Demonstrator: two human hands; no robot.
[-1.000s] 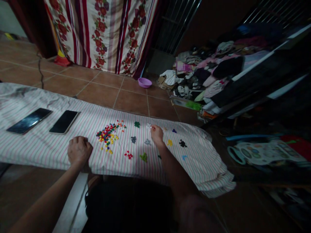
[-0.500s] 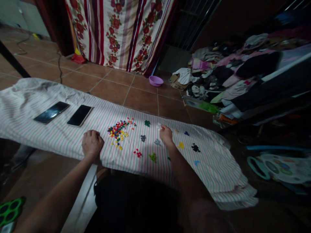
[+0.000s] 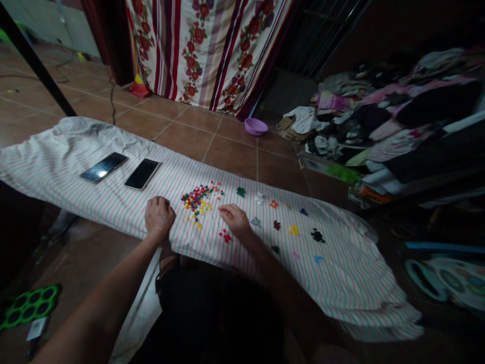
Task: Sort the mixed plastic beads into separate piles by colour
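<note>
My left hand (image 3: 159, 215) rests with curled fingers on the striped cloth (image 3: 125, 217), just left of the mixed pile of small coloured pieces (image 3: 197, 198); nothing shows in it. My right hand (image 3: 234, 218) is right of that pile, its thumb and fingertips pressed together; anything between them is too small to make out. Around it lie sorted groups: red (image 3: 225, 235), dark green (image 3: 241, 191), white (image 3: 259, 198), grey (image 3: 256, 222), orange (image 3: 273, 203), brown (image 3: 277, 225), yellow (image 3: 293, 230), black (image 3: 318, 235) and blue (image 3: 318, 259). My right forearm passes over part of the cloth.
Two phones (image 3: 104, 167) (image 3: 142, 174) lie at the cloth's left. Beyond its far edge, a purple basin (image 3: 256, 127) stands on the tiled floor near a floral curtain (image 3: 197, 50). Clothes (image 3: 341, 111) are heaped at the right. A green object (image 3: 32, 305) is at lower left.
My right hand has moved left from the white group toward the mixed pile, uncovering the orange and brown groups. My left hand keeps its place on the cloth. The whole view has shifted.
</note>
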